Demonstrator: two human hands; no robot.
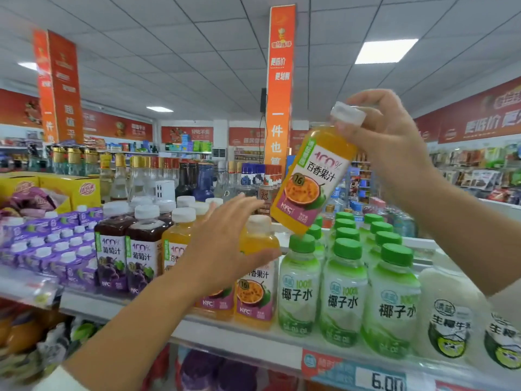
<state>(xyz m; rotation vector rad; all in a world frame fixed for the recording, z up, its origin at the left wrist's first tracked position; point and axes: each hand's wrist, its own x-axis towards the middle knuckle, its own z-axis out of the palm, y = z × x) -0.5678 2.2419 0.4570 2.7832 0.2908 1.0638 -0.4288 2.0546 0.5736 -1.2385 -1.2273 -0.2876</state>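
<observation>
The right hand [386, 136] grips a tilted passion-fruit juice bottle [307, 179] by its neck, raised just above and left of the coconut water bottles [342, 292]. Left of those, the left hand [225, 241], fingers straight and spread, hides part of the shelved juice bottles [258, 292] (whether it touches them is unclear).

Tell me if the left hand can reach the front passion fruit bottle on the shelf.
Probably yes: the open left hand is at the front passion fruit bottle, nothing between; the right hand holds the lifted bottle above.
</observation>
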